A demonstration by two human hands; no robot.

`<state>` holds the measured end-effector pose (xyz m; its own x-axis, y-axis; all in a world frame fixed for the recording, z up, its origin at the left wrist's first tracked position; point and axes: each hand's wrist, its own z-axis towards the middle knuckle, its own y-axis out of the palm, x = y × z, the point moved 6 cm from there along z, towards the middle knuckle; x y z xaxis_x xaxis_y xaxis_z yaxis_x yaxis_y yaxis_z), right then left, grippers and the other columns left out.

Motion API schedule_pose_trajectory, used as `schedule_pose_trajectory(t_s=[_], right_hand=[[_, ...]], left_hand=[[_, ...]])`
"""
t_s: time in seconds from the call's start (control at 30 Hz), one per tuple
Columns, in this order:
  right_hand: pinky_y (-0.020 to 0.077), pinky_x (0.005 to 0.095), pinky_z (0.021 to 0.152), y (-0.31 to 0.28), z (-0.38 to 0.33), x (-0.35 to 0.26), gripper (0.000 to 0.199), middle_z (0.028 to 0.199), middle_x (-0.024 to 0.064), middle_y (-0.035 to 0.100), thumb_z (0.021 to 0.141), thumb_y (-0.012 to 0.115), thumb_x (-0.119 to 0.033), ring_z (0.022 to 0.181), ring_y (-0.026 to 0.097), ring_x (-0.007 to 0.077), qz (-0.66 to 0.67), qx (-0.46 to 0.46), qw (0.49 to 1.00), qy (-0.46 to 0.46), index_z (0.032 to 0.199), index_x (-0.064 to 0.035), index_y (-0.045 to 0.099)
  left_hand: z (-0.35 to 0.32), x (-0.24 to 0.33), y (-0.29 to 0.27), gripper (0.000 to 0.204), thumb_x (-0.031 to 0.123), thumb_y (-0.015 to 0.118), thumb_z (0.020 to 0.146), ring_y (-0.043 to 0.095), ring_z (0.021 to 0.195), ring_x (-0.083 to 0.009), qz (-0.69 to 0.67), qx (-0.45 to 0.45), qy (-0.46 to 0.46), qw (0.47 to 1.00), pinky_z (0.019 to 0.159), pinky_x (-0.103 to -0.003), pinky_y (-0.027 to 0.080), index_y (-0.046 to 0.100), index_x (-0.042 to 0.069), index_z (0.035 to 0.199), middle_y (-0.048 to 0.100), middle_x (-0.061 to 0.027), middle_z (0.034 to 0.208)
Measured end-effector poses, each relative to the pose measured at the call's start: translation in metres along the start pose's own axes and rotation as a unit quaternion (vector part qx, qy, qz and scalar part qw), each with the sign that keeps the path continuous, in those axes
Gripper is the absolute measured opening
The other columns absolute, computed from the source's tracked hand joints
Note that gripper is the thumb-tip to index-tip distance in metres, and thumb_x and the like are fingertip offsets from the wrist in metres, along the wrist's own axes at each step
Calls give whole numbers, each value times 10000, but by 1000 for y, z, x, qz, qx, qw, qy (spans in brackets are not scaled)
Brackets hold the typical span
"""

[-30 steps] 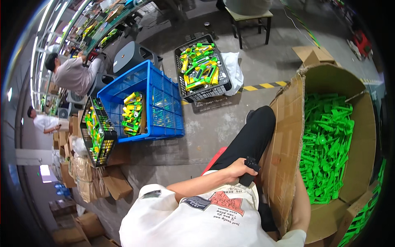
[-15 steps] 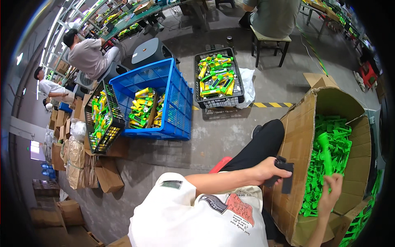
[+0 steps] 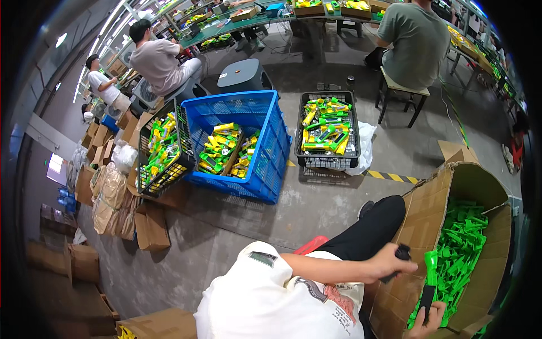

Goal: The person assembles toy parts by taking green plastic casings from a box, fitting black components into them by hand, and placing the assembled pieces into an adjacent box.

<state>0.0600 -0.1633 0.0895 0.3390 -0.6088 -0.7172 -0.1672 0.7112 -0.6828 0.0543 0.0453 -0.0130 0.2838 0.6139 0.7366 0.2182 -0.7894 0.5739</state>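
Observation:
My left hand [image 3: 387, 263] is closed around a black plastic piece [image 3: 402, 252] beside the wall of a large cardboard box. Lower down, over that box's near part, my right hand [image 3: 427, 322] grips a bright green plastic part. A black rectangular piece [image 3: 427, 295] lies against the green part [image 3: 431, 268], close to my right fingers; whether the two are joined I cannot tell. Many similar green parts [image 3: 460, 243] fill the cardboard box [image 3: 419, 217].
A blue crate [image 3: 271, 144] and a tilted black crate [image 3: 165, 179] hold yellow-green assembled items. Another black crate [image 3: 329, 161] of them stands on the floor. Beyond are a grey stool [image 3: 244, 76], a seated person [image 3: 410, 42] and a long green-topped worktable [image 3: 226, 28].
My right hand has drawn down and left with the green part, and a black piece now shows against it. My left hand keeps hold of black plastic. The view has shifted left.

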Motion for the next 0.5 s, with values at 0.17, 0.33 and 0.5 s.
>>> schedule_pose_trajectory(t_s=[0.17, 0.33, 0.5], right_hand=[[435, 433, 643, 4, -5, -36, 128, 828, 197, 559, 778, 655, -77, 717, 538, 361, -103, -39, 962, -249, 734, 32, 604], [424, 437, 659, 5, -13, -18, 111, 833, 204, 564, 740, 659, -71, 734, 529, 372, -127, -106, 955, -246, 721, 19, 598], [400, 433, 943, -27, -27, 21, 168, 1010, 199, 538, 787, 564, -28, 939, 530, 352, -53, -26, 983, -175, 919, 68, 604]], left_hand=[[18, -1, -33, 261, 296, 729, 827, 530, 507, -82, 17, 11, -59, 998, 461, -238, 457, 649, 60, 905, 596, -11, 702], [12, -33, -3, 196, 170, 745, 791, 540, 492, -84, 86, -120, -107, 983, 440, -233, 445, 628, 44, 884, 592, -14, 676], [10, -38, 8, 188, 120, 748, 724, 547, 553, -121, 223, -109, 33, 968, 518, -294, 460, 652, -5, 827, 631, -48, 696]])
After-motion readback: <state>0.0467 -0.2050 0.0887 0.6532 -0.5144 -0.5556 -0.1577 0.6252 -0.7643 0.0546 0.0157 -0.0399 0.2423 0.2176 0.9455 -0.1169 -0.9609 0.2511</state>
